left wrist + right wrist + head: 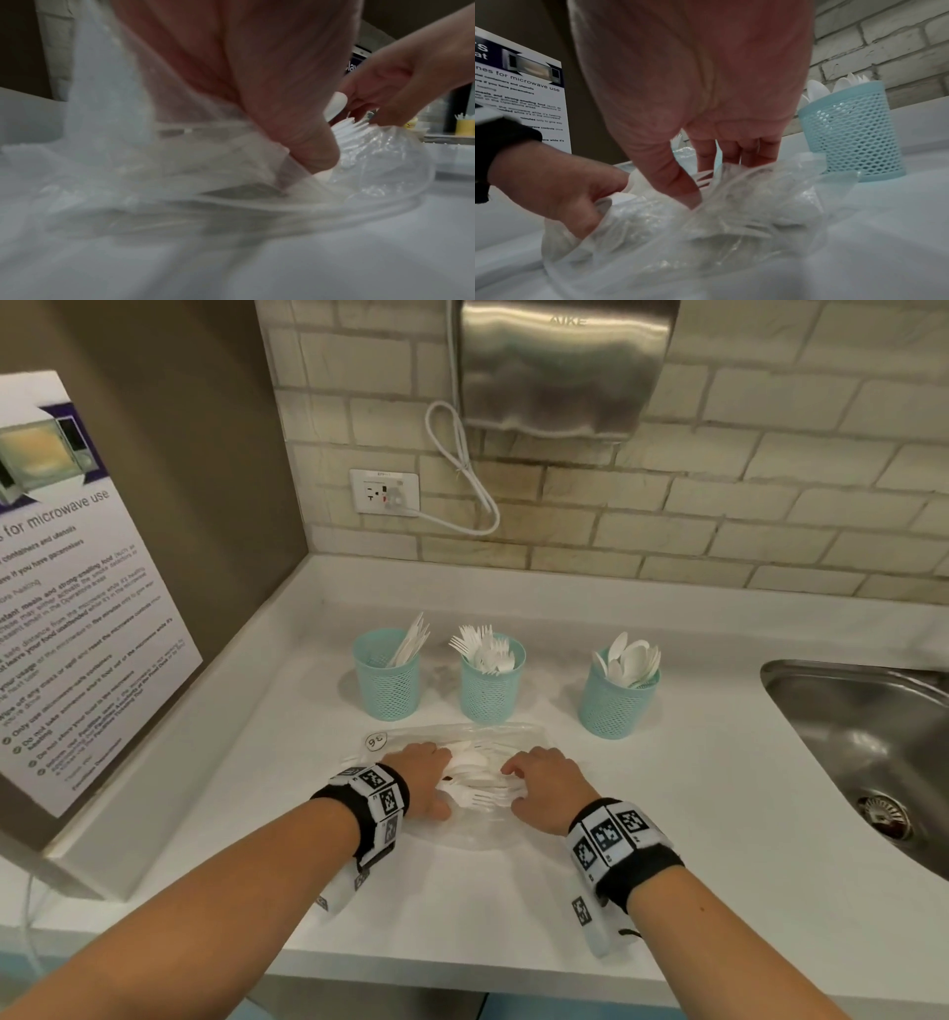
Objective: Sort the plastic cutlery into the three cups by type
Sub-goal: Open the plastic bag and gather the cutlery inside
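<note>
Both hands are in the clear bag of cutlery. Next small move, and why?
Probably lift one fork out of the clear bag with the right hand and carry it to the middle cup, which already holds forks. The left hand grips the bag's near edge, steadying it. The right fingers sit over loose white pieces; whether they have pinched one yet is unclear.

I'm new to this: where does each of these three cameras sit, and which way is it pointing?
Head: worn on the head, looking down at the counter, three cups and both forearms.
Left wrist: under the left hand, facing along it into the plastic bag; the right hand shows too.
Right wrist: under the right hand, facing the bag and the spoon cup; the left hand also shows.
Shared: all three show both hands on the bag of cutlery.
</note>
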The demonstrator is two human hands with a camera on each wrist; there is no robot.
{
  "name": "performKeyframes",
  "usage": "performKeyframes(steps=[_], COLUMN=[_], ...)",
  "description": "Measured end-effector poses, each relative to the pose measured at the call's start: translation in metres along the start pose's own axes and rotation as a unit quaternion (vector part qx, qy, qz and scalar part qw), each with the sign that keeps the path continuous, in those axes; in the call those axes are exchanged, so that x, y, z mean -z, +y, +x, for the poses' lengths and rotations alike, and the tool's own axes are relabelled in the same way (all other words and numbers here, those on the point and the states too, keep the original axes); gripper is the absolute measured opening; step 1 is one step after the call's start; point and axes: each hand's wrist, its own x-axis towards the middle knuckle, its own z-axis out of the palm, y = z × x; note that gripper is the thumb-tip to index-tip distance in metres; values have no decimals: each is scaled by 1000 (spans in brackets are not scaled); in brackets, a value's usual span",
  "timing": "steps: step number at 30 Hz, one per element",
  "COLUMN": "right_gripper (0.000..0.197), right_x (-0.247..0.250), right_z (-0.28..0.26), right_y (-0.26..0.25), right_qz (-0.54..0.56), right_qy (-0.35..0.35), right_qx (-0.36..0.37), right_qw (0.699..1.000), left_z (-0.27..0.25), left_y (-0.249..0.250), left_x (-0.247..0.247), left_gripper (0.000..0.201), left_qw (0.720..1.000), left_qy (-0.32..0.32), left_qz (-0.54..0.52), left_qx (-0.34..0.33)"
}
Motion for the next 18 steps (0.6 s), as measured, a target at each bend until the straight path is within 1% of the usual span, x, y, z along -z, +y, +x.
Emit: performKeyframes(steps=[3, 6, 8, 10, 12, 15, 18], right_gripper=[44, 41, 41, 41, 38, 34, 33], right_x=[-2, -3, -3, 0, 4, 7, 4], right_z=[1, 1, 0, -1, -1, 2, 5], right_y=[2, 2, 1, -2, -8, -12, -13], right_qz=[-32, -45, -32, 0, 32, 48, 39], right_qy=[1, -4, -3, 4, 11, 6, -5], right_qx=[-8, -4, -5, -4, 0, 6, 3], right_qw=[999, 999, 999, 1000, 999, 999, 999], left_z=[1, 0, -3, -5, -8, -12, -13], left_y=[-4, -7, -9, -11, -9, -5, -3], left_x=[1, 4, 8, 12, 16, 16, 11], left_gripper=[59, 59, 58, 49, 44, 44, 48], left_qw=[1000, 999, 998, 996, 995, 996, 995], left_qy=[-13, -19, -11, 10, 18, 22, 23], left_qz=[-2, -9, -42, -76, -80, -68, -86], left_qx=[-19, -32, -37, -49, -57, -53, -51])
